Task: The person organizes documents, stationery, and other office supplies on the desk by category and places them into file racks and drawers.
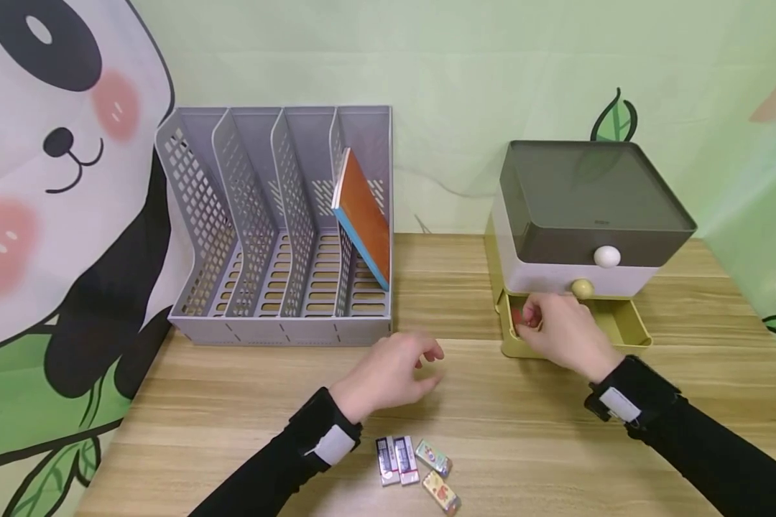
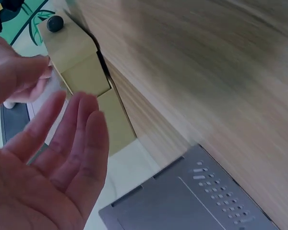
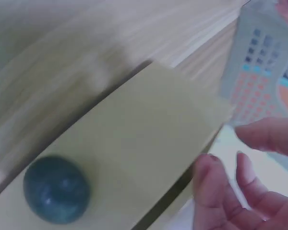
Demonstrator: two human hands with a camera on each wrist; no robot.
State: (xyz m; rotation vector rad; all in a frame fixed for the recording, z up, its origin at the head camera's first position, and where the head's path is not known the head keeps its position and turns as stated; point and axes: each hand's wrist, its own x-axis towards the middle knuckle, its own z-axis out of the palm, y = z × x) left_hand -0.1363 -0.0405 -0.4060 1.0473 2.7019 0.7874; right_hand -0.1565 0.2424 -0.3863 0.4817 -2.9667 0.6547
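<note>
My right hand (image 1: 565,330) reaches into the pulled-out yellow bottom drawer (image 1: 621,323) of a small desktop drawer box. In the right wrist view its thumb and bent fingers (image 3: 209,184) stand apart at the drawer's edge, with nothing showing between them. A small reddish thing (image 1: 516,317) shows beside the fingertips inside the drawer. Over the table, my left hand (image 1: 388,373) hangs with loosely bent fingers and holds nothing. Nearer to me lie two white-and-blue erasers (image 1: 406,459), a green patterned eraser (image 1: 434,457) and a yellow patterned eraser (image 1: 441,492).
A grey file rack (image 1: 278,330) with slanted dividers stands at the back left. An orange notebook with a blue edge (image 1: 365,215) leans in its rightmost slot. The drawer box has a dark lid (image 1: 595,187), a white knob (image 1: 606,256) and a yellow knob (image 1: 582,289).
</note>
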